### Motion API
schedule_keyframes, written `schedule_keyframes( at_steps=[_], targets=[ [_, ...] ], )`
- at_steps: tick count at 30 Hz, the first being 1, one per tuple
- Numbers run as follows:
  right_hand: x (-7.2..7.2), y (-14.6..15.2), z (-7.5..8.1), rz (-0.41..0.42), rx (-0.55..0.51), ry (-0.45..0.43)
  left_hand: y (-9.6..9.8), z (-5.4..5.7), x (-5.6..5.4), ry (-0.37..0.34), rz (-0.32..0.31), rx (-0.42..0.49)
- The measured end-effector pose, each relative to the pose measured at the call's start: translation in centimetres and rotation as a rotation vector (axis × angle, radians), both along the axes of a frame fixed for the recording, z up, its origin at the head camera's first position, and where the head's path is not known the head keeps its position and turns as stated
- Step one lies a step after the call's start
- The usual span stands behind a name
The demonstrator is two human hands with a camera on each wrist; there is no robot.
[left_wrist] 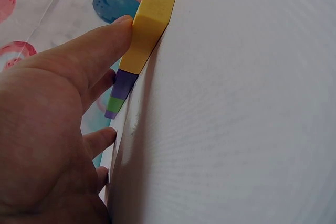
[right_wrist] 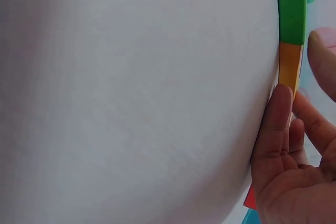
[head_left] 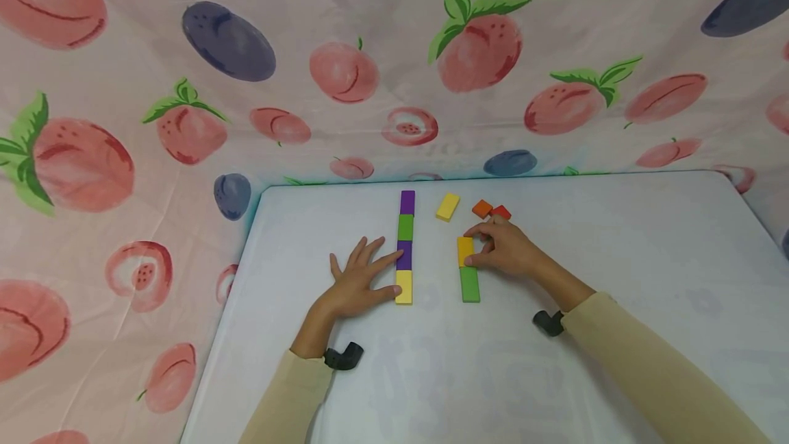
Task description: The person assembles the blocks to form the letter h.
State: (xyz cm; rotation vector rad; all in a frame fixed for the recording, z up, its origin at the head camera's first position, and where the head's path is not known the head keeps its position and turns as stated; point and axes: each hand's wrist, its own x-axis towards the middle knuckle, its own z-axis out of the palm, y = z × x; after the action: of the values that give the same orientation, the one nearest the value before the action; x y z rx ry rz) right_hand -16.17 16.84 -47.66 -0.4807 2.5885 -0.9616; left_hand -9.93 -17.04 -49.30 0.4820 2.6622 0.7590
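Note:
My left hand point(head_left: 354, 286) lies with fingers spread beside a straight column of blocks. Its index finger rests on the lower purple block point(head_left: 404, 262), and its thumb touches the side of the yellow block point(head_left: 403, 293) at the near end. Above these are a green block point(head_left: 405, 227) and another purple block point(head_left: 407, 202), end to end. With thumb and fingertips, my right hand point(head_left: 507, 247) holds an orange-yellow block point(head_left: 465, 247). That block lies end to end with a green block point(head_left: 470, 286) nearer me, forming a shorter column.
A loose yellow block point(head_left: 448, 207) lies at an angle between the columns' far ends. An orange block point(head_left: 482, 208) and a red block point(head_left: 502, 212) lie just beyond the right hand. Fruit-print cloth point(head_left: 370, 122) hangs behind the white table point(head_left: 296, 225).

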Motion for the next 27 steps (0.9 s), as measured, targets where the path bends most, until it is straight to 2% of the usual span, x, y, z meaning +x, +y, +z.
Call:
schedule_keyframes(
  at_steps=[27],
  targets=[
    [0.2, 0.01, 0.23, 0.002, -0.018, -0.012, 0.02, 0.05, 0.13, 0.024, 0.007, 0.014]
  ],
)
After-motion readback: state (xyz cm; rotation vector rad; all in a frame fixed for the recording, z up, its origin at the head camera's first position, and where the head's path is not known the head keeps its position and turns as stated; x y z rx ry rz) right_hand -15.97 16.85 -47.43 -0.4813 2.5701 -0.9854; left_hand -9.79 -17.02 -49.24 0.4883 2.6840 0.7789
